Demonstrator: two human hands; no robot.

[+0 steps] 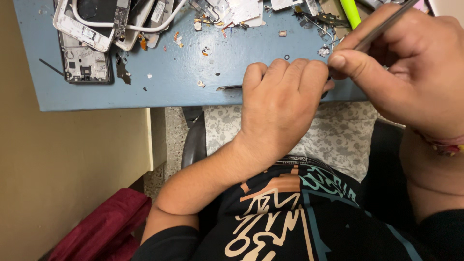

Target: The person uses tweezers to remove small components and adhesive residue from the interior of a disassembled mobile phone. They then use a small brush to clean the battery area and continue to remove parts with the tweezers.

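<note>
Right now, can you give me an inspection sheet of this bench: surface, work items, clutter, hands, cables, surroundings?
Surface: blue table, scuffed, dotted with small scraps.
Work items: metal tool in the right hand; whatever lies under the left hand is hidden.
Clutter: opened phone, white phone frame, loose parts at the far edge.
Hands: left hand knuckles-down at the table edge; right hand gripping the tool.
Cables: white cable across the phone frames.
Surroundings: dark red cloth below, beige wall.
</note>
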